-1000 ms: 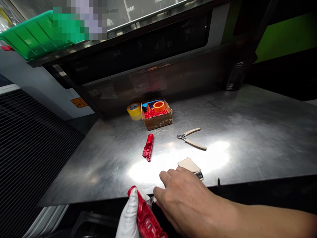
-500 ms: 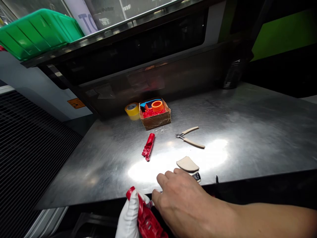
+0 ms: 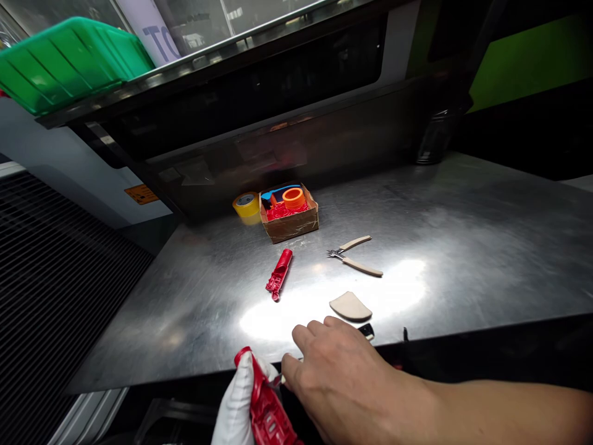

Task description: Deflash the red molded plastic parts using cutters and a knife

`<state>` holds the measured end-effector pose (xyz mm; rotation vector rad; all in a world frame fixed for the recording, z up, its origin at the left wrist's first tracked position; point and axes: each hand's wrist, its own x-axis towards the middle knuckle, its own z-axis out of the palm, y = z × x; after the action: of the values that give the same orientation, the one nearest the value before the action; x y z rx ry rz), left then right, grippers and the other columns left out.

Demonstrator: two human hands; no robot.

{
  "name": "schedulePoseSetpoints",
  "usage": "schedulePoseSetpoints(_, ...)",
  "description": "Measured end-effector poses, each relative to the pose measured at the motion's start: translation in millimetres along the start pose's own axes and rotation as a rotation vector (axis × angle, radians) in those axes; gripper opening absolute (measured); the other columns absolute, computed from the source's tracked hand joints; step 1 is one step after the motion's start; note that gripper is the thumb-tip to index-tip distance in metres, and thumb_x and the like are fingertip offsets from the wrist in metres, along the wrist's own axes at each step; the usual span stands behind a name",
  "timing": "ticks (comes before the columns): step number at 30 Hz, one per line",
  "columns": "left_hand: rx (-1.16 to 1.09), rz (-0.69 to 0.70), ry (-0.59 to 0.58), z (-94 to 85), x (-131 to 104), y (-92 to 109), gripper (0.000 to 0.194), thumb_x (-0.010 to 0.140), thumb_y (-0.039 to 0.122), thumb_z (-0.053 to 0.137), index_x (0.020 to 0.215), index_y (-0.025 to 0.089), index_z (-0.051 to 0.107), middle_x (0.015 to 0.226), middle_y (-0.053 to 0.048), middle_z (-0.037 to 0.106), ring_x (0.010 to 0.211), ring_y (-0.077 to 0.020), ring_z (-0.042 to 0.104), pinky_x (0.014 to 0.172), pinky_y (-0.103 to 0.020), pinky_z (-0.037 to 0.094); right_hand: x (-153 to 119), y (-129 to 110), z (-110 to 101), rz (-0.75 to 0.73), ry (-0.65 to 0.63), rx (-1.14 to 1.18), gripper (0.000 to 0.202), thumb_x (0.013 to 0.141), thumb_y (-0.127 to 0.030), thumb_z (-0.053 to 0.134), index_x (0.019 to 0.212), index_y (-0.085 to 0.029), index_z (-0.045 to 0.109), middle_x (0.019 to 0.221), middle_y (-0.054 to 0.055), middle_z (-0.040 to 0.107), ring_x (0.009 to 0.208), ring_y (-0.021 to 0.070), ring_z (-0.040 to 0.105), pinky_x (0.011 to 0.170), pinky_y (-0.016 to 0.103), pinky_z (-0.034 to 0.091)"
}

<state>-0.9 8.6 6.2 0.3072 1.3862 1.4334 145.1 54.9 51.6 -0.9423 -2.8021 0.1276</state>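
My left hand (image 3: 235, 405), in a white glove, is closed around a red moulded plastic part (image 3: 271, 414) below the table's front edge. Bare and closed, my right hand (image 3: 340, 371) grips what looks like a knife; its thin tip (image 3: 277, 381) points at the side of the red part, and a black end (image 3: 367, 332) sticks out past the knuckles. Most of this tool is hidden by my fingers. A second red plastic part (image 3: 279, 275) lies on the metal table (image 3: 194, 309). Just beyond my right hand is a beige fan-shaped pad (image 3: 351, 306).
Side cutters (image 3: 354, 255) with beige handles lie spread on the table. Behind them stand a cardboard box (image 3: 291, 228) of red scraps with an orange ring, and a yellow tape roll (image 3: 246, 204). A green bin (image 3: 74, 65) sits on the shelf, a dark bottle (image 3: 434, 137) at back right.
My left hand and the red part have shifted slightly to the left. The tool tip in my right hand shows a little more beside the part. The second red part has tilted slightly.
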Motion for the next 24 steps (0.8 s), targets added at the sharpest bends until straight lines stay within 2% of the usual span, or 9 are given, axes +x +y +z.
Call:
schedulePoseSetpoints(6,0.016,-0.028,-0.056,-2.8,2,1,0.027,0.088,0.036,0.056,0.104,0.016,0.060,0.101,-0.006,0.063,0.082,-0.0179,0.062,0.070,-0.035,0.054,-1,-1,-1,0.018,-0.004,0.004,0.013,0.072,-0.023,0.065,0.069,-0.017,0.054,0.062,0.005,0.051,0.057,0.0187,0.048,0.047,0.030,0.032)
schedulePoseSetpoints(9,0.022,-0.045,-0.096,-0.3,6,1,0.023,0.088,0.037,0.056,0.088,0.014,0.062,0.082,-0.001,0.064,0.068,-0.0141,0.060,0.063,-0.030,0.052,-1,0,-3,0.010,0.009,-0.001,0.012,0.071,-0.021,0.065,0.068,-0.017,0.054,0.063,0.005,0.052,0.058,0.0189,0.049,0.050,0.031,0.034)
schedulePoseSetpoints(13,0.015,-0.059,-0.116,4.1,7,1,0.032,0.088,0.041,0.055,0.070,0.015,0.059,0.063,0.003,0.058,0.061,-0.0130,0.059,0.060,-0.029,0.051,-1,2,-4,0.000,0.017,-0.001,0.013,0.070,-0.022,0.066,0.068,-0.017,0.054,0.064,0.005,0.053,0.058,0.0189,0.049,0.052,0.031,0.036)
schedulePoseSetpoints(16,0.012,-0.069,-0.099,4.9,5,2,0.029,0.088,0.040,0.055,0.075,0.015,0.061,0.070,0.001,0.062,0.065,-0.0139,0.060,0.062,-0.030,0.052,-3,1,-3,0.001,0.036,-0.001,0.014,0.070,-0.023,0.065,0.066,-0.017,0.054,0.062,0.005,0.051,0.058,0.0194,0.048,0.052,0.033,0.038)
schedulePoseSetpoints(19,0.012,-0.074,-0.063,3.2,1,4,0.024,0.088,0.037,0.056,0.095,0.015,0.062,0.091,-0.004,0.065,0.076,-0.0165,0.062,0.067,-0.033,0.054,-3,0,-1,0.006,0.037,0.002,0.014,0.071,-0.024,0.065,0.067,-0.017,0.054,0.063,0.005,0.051,0.058,0.0198,0.049,0.053,0.033,0.038)
schedulePoseSetpoints(24,0.011,-0.078,-0.005,0.7,-3,5,0.031,0.087,0.035,0.056,0.112,0.016,0.058,0.111,-0.008,0.061,0.091,-0.0212,0.061,0.076,-0.040,0.054,-2,0,2,0.001,0.047,0.014,0.014,0.071,-0.025,0.066,0.068,-0.017,0.055,0.063,0.005,0.050,0.059,0.0198,0.048,0.052,0.033,0.038)
